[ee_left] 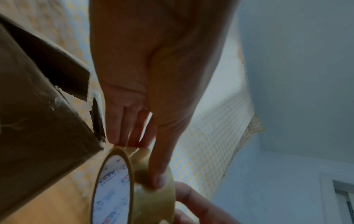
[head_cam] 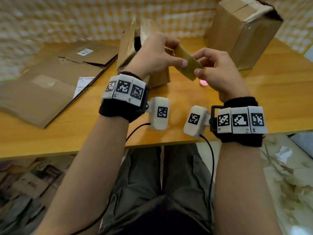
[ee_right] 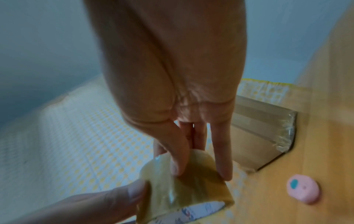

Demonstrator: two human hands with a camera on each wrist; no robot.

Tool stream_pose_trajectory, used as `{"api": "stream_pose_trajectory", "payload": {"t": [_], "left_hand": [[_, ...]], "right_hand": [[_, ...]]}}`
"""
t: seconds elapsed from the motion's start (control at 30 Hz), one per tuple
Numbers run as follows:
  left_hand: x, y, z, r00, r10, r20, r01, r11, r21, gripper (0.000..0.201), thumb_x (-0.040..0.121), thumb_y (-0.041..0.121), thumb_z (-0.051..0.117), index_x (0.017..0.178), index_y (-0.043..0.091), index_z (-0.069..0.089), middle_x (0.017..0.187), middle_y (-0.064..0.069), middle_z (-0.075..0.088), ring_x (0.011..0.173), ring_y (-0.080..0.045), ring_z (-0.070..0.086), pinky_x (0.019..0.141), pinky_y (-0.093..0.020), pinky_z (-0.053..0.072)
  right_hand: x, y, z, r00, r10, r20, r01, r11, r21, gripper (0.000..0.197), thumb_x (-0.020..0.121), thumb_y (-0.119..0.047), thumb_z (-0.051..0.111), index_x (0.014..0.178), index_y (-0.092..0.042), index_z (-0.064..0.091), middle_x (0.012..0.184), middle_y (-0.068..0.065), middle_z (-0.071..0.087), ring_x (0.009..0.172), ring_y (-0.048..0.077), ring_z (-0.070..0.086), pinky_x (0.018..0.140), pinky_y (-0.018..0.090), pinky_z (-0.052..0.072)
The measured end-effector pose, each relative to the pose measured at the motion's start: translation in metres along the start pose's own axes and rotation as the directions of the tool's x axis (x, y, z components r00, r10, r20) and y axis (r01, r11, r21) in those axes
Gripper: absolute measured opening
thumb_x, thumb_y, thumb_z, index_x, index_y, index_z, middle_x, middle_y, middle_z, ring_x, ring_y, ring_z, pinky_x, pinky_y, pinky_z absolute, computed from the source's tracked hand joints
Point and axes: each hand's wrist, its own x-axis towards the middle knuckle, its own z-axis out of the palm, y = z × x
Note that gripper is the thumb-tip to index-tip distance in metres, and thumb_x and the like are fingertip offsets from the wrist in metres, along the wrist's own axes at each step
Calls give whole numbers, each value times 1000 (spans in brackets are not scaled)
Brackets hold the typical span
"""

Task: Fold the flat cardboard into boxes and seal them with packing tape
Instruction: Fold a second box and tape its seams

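A roll of yellowish packing tape (head_cam: 187, 65) is held in the air above the wooden table (head_cam: 84, 138), between both hands. My left hand (head_cam: 157, 55) grips the roll, thumb on its outer face (ee_left: 151, 178). My right hand (head_cam: 213, 68) pinches the roll's near end, fingers on its outer face (ee_right: 184, 180). Behind the left hand stands a partly folded cardboard box (head_cam: 130, 46) with its top open. A taped box (head_cam: 243, 31) stands at the back right. Flat cardboard sheets (head_cam: 42, 92) lie on the left.
A small pink object (head_cam: 84, 83) lies on the table under the roll, also seen in the right wrist view (ee_right: 303, 190). A checked yellow-and-white wall (head_cam: 84, 17) runs behind the table. My lap and clutter on the floor (head_cam: 288, 175) lie below the table's near edge.
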Motion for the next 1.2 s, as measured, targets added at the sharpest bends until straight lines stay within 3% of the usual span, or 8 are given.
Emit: {"api": "stream_pose_trajectory", "payload": {"t": [0.2, 0.27, 0.4, 0.67, 0.83, 0.97, 1.1, 1.2], "left_hand": [[-27, 4, 7, 961, 51, -272, -77, 993, -86, 60, 72, 33, 86, 127, 19, 66, 116, 9, 66, 99, 2, 63, 86, -12, 52], [-31, 5, 14, 948, 47, -314, -86, 990, -109, 57, 71, 30, 87, 124, 18, 68, 112, 6, 65, 98, -3, 65, 87, -23, 56], [-39, 5, 29, 926, 57, -373, -101, 990, -99, 48, 75, 25, 85, 120, 18, 70, 108, 7, 63, 96, -4, 64, 87, -25, 56], [-47, -1, 47, 882, 91, -462, -150, 984, -93, 27, 81, 18, 80, 108, 19, 76, 99, 10, 64, 91, -5, 62, 82, -23, 54], [-49, -10, 45, 937, 81, -341, -140, 978, -153, 49, 78, 28, 82, 124, 19, 68, 113, 7, 62, 105, -7, 60, 92, -29, 54], [-51, -18, 36, 980, 3, -198, -50, 972, -229, 79, 71, 44, 86, 139, 20, 55, 125, 6, 60, 116, -5, 56, 97, -21, 50], [-55, -21, 29, 990, -99, -98, 59, 935, -350, 75, 72, 47, 84, 138, 25, 55, 117, 13, 62, 105, 5, 58, 85, -10, 48], [-59, -24, 28, 989, -146, -14, 125, 892, -435, 63, 76, 46, 81, 132, 26, 58, 108, 14, 66, 95, 7, 61, 83, -13, 50]], "right_hand": [[-14, -14, 0, 995, -67, -79, 64, 997, -41, 30, 87, 0, 62, 97, -28, 69, 89, -3, 61, 95, 17, 60, 79, 37, 49], [-17, -14, -1, 995, -61, -73, 57, 997, -53, 29, 88, 0, 62, 100, -25, 70, 91, -2, 62, 96, 17, 60, 81, 38, 50], [-21, -10, 0, 997, -43, -63, 40, 998, -50, 29, 87, 2, 63, 100, -22, 70, 94, 7, 64, 98, 25, 61, 85, 46, 54], [-22, -6, 2, 1000, -13, 0, 13, 999, -30, 28, 89, 3, 65, 105, -20, 70, 88, -4, 64, 88, 16, 60, 78, 33, 53], [-22, -4, -2, 999, 1, 52, 2, 999, -46, 22, 90, 0, 65, 102, -17, 69, 89, -2, 62, 91, 20, 61, 87, 47, 56], [-26, -4, -12, 988, -67, 142, 76, 995, -58, 23, 89, 2, 64, 96, -20, 67, 88, -2, 60, 90, 15, 56, 90, 47, 49], [-26, -1, -16, 969, -100, 226, 116, 991, -60, 22, 91, 0, 63, 99, -20, 67, 97, 4, 64, 99, 18, 58, 96, 52, 46], [-26, 2, -18, 955, -108, 276, 122, 992, -35, 26, 92, 0, 63, 97, -25, 67, 102, 4, 66, 106, 21, 59, 100, 56, 45]]}}
